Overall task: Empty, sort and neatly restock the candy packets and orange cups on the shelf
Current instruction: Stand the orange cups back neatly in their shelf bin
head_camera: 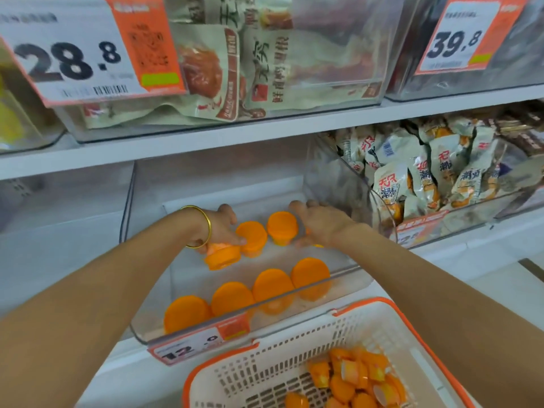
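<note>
A clear bin (pixel 344 270) on the middle shelf holds several orange cups upside down, with a front row (pixel 232 297) of them and a few further back (pixel 282 226). My left hand (pixel 219 228), a gold bangle on its wrist, grips a tilted orange cup (pixel 221 256) at the bin's left side. My right hand (pixel 319 222) reaches over a cup at the back right; only a sliver of orange shows under its palm. A white basket with an orange rim (pixel 379 304) below holds several more orange cups (pixel 356 381). Candy packets (pixel 424 175) fill the bin on the right.
The shelf above carries clear bins of snack packets (pixel 223 69) with price tags 28.8 (pixel 67 60) and 39.8 (pixel 456 44). A 12.0 tag (pixel 191 347) hangs on the cup bin's front. The bin to the left (pixel 59 201) looks bare.
</note>
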Available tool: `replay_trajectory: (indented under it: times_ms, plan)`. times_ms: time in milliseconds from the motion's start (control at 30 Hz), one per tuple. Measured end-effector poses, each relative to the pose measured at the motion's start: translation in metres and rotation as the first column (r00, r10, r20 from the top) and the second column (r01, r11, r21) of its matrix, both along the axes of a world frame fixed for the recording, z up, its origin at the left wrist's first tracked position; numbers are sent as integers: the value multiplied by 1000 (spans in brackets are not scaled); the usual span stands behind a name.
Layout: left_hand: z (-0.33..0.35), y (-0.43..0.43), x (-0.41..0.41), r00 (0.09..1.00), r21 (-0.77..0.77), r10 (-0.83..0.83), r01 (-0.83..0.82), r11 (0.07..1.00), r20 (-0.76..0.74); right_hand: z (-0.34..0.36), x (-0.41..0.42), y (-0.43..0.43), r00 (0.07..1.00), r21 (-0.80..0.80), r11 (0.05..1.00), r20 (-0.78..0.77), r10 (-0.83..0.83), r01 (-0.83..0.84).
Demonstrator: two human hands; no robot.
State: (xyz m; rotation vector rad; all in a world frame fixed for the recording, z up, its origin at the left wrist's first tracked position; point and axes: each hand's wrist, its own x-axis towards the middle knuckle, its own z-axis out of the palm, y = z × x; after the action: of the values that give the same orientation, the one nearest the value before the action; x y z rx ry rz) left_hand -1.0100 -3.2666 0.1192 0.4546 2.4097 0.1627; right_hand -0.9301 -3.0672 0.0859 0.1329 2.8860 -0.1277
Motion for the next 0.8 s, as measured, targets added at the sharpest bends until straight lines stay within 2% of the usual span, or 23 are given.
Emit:
replay_trajectory:
  times_ms: [67,167,233,333,433,600,733,800]
  plan:
    - [-4,-2,-5,994,32,112,-112,993,13,3,2,-2,999,-57,998,39,-4,6]
    - [-10,-7,-14,949,47,256,-268,962,182,7,5,-3,994,-86,996,112,14,-4]
    - [-11,-9,-17,937,31,278,-291,956,209,9,3,-3,988,-96,995,154,16,-1]
    - [-14,-9,-21,985,-34,160,-158,987,58,10,-1,-3,989,-145,989,146,16,6]
    - [-3,-9,-18,992,53,116,-114,992,-52,10,-3,-3,990,-143,990,138,17,3]
    - [9,-13,0,978,1,-167,168,986,127,13,-6,-5,987,-62,997,155,-40,50]
    - [2,-16,4,955,-63,-297,296,953,-11,11,-8,-8,989,-74,996,141,-32,43]
    - [3,-17,0,958,-70,-284,285,956,23,11,-8,-9,990,-86,995,138,-29,41]
